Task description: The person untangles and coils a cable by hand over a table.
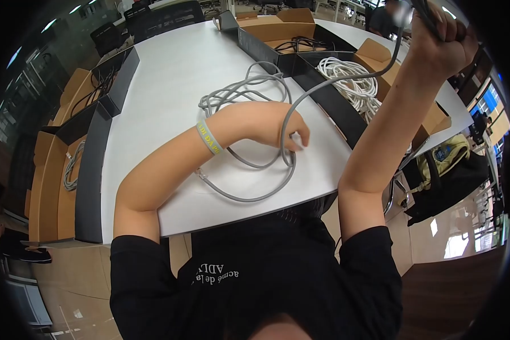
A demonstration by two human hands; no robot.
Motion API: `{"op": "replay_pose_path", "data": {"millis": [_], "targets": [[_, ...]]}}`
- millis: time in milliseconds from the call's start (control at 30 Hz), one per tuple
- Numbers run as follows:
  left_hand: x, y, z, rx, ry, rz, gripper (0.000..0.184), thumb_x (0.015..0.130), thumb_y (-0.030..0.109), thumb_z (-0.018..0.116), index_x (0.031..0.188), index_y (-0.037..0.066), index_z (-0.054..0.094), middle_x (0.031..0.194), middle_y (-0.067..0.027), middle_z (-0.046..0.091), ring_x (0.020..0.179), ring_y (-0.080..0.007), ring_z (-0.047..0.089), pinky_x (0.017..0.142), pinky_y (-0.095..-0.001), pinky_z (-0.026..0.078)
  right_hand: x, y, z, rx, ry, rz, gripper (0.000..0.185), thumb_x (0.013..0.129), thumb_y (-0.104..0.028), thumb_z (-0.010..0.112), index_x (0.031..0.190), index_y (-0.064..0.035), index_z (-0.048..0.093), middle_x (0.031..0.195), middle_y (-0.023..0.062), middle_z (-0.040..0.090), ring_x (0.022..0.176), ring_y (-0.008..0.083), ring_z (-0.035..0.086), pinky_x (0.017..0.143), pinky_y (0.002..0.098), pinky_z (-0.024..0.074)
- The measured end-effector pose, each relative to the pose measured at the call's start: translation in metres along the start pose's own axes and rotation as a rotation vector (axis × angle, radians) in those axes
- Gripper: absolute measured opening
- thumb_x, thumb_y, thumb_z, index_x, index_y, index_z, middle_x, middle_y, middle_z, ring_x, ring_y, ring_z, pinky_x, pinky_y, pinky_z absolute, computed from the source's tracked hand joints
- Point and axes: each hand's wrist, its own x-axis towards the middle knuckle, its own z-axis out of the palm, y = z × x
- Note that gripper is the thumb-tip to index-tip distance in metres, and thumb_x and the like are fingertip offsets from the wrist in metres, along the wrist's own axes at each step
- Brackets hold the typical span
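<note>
A grey network cable [246, 199] lies in loose loops on the white table, with a clear plug [200, 174] at one end. My right hand [445, 42] is raised high at the upper right, closed around part of this cable. From there the cable runs down in a long arc to the table. My left hand [286, 127] is low over the table among the loops, its fingers bent with a gap between thumb and finger. The cable passes in front of it, and I see nothing gripped there. A pale wristband [208, 139] circles my left wrist.
On the right, a black box [328, 116] holds coiled white cables [351, 85]; behind it, another box [255, 45] holds black cables [303, 45]. Boxes on the left hold black cables [100, 88] and a grey cable [73, 167]. A bag [447, 175] is at right. People are in the background.
</note>
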Motion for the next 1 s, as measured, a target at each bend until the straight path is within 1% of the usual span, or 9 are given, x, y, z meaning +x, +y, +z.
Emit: {"op": "replay_pose_path", "data": {"millis": [167, 367, 467, 500, 567, 667, 800, 900, 1000], "targets": [[-0.009, -0.011, -0.003, 0.17, -0.118, -0.23, 0.02, 0.066, 0.015, 0.072, 0.085, 0.009, 0.069, 0.083, -0.0088, 0.067, 0.078, -0.0239, 0.063, 0.064, -0.0339, 0.049, 0.007, -0.014, -0.013, -0.008, -0.11, 0.007, 0.03, 0.08, -0.019, 0.051, 0.056, -0.0156, 0.032, 0.046, -0.0049, 0.026, 0.038, 0.01, 0.029, 0.052, 0.0267, 0.037], [-0.019, -0.019, -0.035, 0.127, 0.035, -0.31, 0.014, 0.071, 0.014, 0.071, 0.074, 0.001, 0.065, 0.069, -0.0102, 0.065, 0.069, -0.0243, 0.063, 0.062, -0.0325, 0.048, 0.003, -0.027, -0.014, -0.014, -0.253, 0.004, 0.029, 0.079, -0.018, 0.05, 0.056, -0.0162, 0.032, 0.046, -0.0052, 0.027, 0.038, 0.0098, 0.029, 0.052, 0.0272, 0.038], [-0.031, -0.033, -0.048, 0.131, 0.19, -0.436, 0.019, 0.08, 0.02, 0.063, 0.084, 0.002, 0.063, 0.078, -0.0103, 0.064, 0.075, -0.0254, 0.06, 0.066, -0.0356, 0.046, -0.023, -0.017, -0.008, -0.017, -0.324, -0.001, 0.028, 0.079, -0.018, 0.049, 0.056, -0.0165, 0.032, 0.046, -0.0054, 0.027, 0.038, 0.0097, 0.029, 0.052, 0.0275, 0.0386], [-0.038, -0.047, -0.052, 0.279, 0.264, -0.336, 0.021, 0.086, 0.023, 0.056, 0.09, 0.003, 0.06, 0.08, -0.0108, 0.064, 0.074, -0.0269, 0.06, 0.067, -0.036, 0.046, -0.024, -0.021, -0.009, -0.017, -0.346, -0.003, 0.028, 0.079, -0.018, 0.049, 0.056, -0.0166, 0.032, 0.046, -0.0055, 0.028, 0.037, 0.0096, 0.029, 0.052, 0.0276, 0.0387], [-0.051, -0.064, -0.061, 0.145, 0.403, -0.543, 0.024, 0.09, 0.025, 0.051, 0.095, 0.004, 0.058, 0.08, -0.0113, 0.063, 0.074, -0.0272, 0.059, 0.068, -0.0357, 0.045, -0.026, -0.021, -0.01, -0.014, -0.393, -0.007, 0.028, 0.079, -0.018, 0.049, 0.056, -0.0168, 0.032, 0.046, -0.0056, 0.028, 0.037, 0.0096, 0.029, 0.052, 0.0277, 0.0391], [-0.083, -0.119, -0.073, 0.074, 0.681, -0.51, 0.026, 0.092, 0.026, 0.048, 0.097, 0.003, 0.058, 0.083, -0.0094, 0.065, 0.078, -0.0213, 0.061, 0.073, -0.0318, 0.046, -0.025, -0.03, -0.008, -0.075, -0.344, -0.103, 0.03, 0.081, -0.021, 0.049, 0.055, -0.0175, 0.034, 0.044, -0.0063, 0.031, 0.031, 0.0082, 0.031, 0.043, 0.0224, 0.0372], [-0.12, -0.153, -0.094, -0.232, 0.868, -0.546, 0.028, 0.096, 0.028, 0.046, 0.091, 0.004, 0.059, 0.084, -0.003, 0.064, 0.077, -0.0088, 0.058, 0.076, -0.0236, 0.047, -0.017, -0.03, -0.013, -0.109, -0.417, -0.106, 0.029, 0.082, -0.022, 0.049, 0.057, -0.0173, 0.035, 0.045, -0.0065, 0.03, 0.034, 0.0083, 0.03, 0.053, 0.0267, 0.0395], [-0.14, -0.148, -0.102, -0.363, 1.073, -0.627, 0.027, 0.095, 0.032, 0.046, 0.093, 0.009, 0.059, 0.084, -0.0018, 0.065, 0.077, -0.0096, 0.06, 0.072, -0.0243, 0.048, -0.022, -0.027, -0.013, -0.193, -0.4, -0.184, 0.03, 0.083, -0.022, 0.049, 0.058, -0.0171, 0.035, 0.047, -0.0067, 0.029, 0.037, 0.0086, 0.029, 0.06, 0.03, 0.0399], [-0.16, -0.159, -0.103, -0.699, 1.357, -0.586, 0.029, 0.097, 0.027, 0.039, 0.098, 0.002, 0.053, 0.094, -0.012, 0.065, 0.073, -0.0177, 0.063, 0.064, -0.0297, 0.054, -0.021, -0.03, -0.02, -0.203, -0.337, -0.266, 0.027, 0.084, -0.022, 0.048, 0.06, -0.0169, 0.037, 0.048, -0.0067, 0.032, 0.038, 0.0092, 0.03, 0.058, 0.0304, 0.0393]]}}
